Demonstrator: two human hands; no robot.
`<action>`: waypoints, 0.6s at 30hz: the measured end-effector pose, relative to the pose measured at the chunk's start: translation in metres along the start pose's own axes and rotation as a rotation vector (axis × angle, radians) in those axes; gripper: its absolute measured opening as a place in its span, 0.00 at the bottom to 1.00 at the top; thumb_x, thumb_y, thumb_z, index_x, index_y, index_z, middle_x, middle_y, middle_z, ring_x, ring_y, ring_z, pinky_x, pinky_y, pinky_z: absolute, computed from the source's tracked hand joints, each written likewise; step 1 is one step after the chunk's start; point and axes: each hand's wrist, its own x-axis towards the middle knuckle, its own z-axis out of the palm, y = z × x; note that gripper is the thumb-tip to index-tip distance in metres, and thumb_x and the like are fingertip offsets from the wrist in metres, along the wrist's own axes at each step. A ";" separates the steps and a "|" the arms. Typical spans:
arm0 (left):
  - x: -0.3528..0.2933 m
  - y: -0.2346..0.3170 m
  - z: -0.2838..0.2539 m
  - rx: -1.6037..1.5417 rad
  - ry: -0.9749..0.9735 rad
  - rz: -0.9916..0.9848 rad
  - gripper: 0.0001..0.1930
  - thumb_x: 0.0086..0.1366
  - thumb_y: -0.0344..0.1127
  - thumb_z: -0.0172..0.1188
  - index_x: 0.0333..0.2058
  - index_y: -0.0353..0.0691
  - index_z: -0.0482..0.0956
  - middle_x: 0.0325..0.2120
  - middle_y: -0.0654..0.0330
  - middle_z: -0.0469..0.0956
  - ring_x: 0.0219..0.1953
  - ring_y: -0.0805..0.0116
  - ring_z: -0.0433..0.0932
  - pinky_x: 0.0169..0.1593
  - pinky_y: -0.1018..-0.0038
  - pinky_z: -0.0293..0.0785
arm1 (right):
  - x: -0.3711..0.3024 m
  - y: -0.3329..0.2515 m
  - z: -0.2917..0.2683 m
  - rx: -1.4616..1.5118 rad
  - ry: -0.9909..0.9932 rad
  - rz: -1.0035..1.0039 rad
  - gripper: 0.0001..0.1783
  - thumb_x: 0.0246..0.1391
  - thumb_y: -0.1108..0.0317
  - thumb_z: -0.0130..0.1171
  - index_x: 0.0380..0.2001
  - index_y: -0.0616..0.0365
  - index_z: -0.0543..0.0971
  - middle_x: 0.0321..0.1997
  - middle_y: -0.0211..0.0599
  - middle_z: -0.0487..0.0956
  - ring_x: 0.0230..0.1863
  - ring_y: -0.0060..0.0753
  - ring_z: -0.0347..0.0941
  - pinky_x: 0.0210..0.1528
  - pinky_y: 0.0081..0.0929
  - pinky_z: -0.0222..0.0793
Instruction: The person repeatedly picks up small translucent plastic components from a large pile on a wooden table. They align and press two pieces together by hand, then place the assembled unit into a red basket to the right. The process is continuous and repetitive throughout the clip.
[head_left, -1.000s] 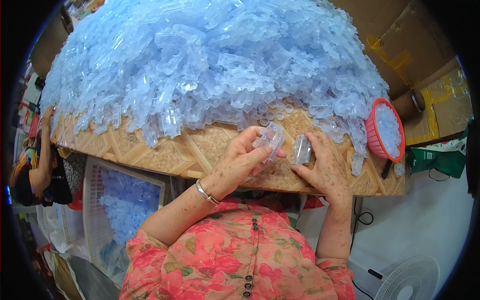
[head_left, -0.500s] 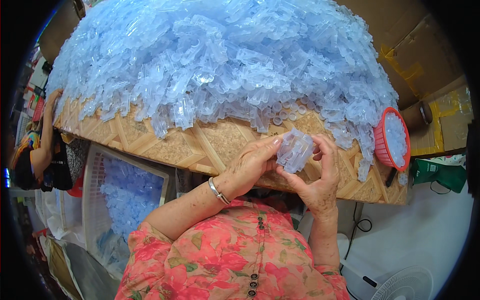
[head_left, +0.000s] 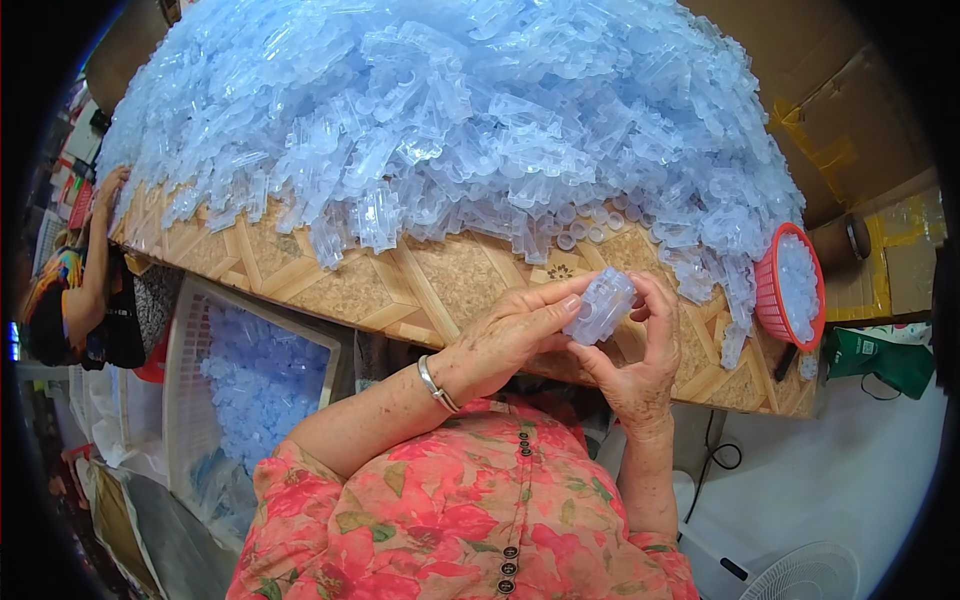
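Observation:
A clear bluish plastic piece (head_left: 604,306) is held up between my two hands, just over the near edge of the table. My left hand (head_left: 515,325) grips its left side, thumb on top. On the other side the thumb and fingers of my right hand (head_left: 645,340) curve around it, closed on its right and lower edge. Beyond them a huge heap of similar clear plastic pieces (head_left: 450,120) covers most of the table. Several small round clear caps (head_left: 583,228) lie at the heap's near edge, behind my hands.
At the table's right edge a red basket (head_left: 768,295) holds small clear parts. A white crate (head_left: 190,400) of bluish parts stands below left. The table (head_left: 470,275) has a wood-patterned top. Another person's arm (head_left: 97,240) reaches in at far left. A fan (head_left: 810,575) stands low right.
The plastic piece has turned and tilted between my fingers and shifted slightly right. My hands stay in nearly the same place, both still holding it.

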 end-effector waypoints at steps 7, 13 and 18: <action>0.000 0.004 0.003 -0.035 0.001 -0.046 0.28 0.79 0.38 0.51 0.73 0.40 0.59 0.63 0.57 0.72 0.60 0.67 0.76 0.62 0.68 0.76 | 0.000 0.002 0.001 0.002 0.013 -0.051 0.47 0.36 0.65 0.83 0.62 0.55 0.71 0.63 0.46 0.74 0.62 0.48 0.73 0.58 0.40 0.73; 0.000 0.005 0.001 0.015 0.010 -0.084 0.29 0.78 0.38 0.53 0.73 0.41 0.60 0.62 0.58 0.73 0.59 0.70 0.76 0.61 0.69 0.77 | -0.001 0.004 0.001 0.022 -0.013 -0.033 0.48 0.36 0.65 0.83 0.63 0.56 0.71 0.63 0.47 0.74 0.62 0.48 0.73 0.60 0.40 0.73; 0.000 0.005 0.001 0.048 -0.006 -0.050 0.29 0.77 0.38 0.55 0.73 0.41 0.61 0.62 0.59 0.73 0.59 0.72 0.76 0.61 0.70 0.76 | -0.001 0.003 0.000 0.007 -0.022 -0.054 0.48 0.37 0.66 0.83 0.63 0.56 0.70 0.62 0.47 0.76 0.61 0.49 0.74 0.61 0.41 0.73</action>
